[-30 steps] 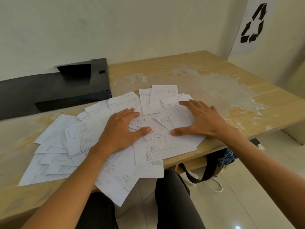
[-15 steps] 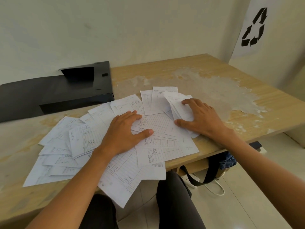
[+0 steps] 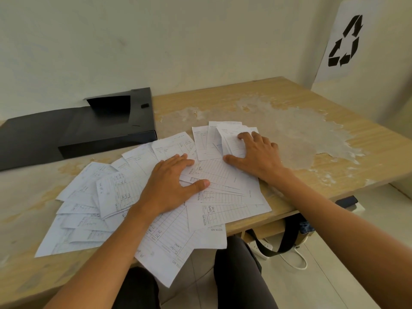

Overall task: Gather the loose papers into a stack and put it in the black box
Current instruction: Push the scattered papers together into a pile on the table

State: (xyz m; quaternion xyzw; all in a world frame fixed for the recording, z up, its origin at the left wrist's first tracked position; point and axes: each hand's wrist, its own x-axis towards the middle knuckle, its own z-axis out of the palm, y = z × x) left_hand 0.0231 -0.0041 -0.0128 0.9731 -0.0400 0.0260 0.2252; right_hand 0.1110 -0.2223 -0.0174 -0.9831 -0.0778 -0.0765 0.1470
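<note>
Several loose white printed papers (image 3: 116,192) lie fanned out across the front of the wooden table (image 3: 301,103), some hanging over its near edge. My left hand (image 3: 171,186) lies flat on the middle of the spread, fingers apart. My right hand (image 3: 258,155) presses flat on the papers at the right end, where a few sheets are bunched under its fingers. The black box (image 3: 107,128) sits open at the back left against the wall, its flap laid out to the left.
A worn, peeling patch (image 3: 296,132) covers the table to the right of the papers. A sheet with a recycling symbol (image 3: 343,41) hangs on the right wall. Under the table edge are a dark bag strap (image 3: 287,237) and a white cable (image 3: 296,259). My knees are below.
My right hand has slid left and away across the papers, bunching the right-hand sheets closer together. My left hand has stayed flat in place.
</note>
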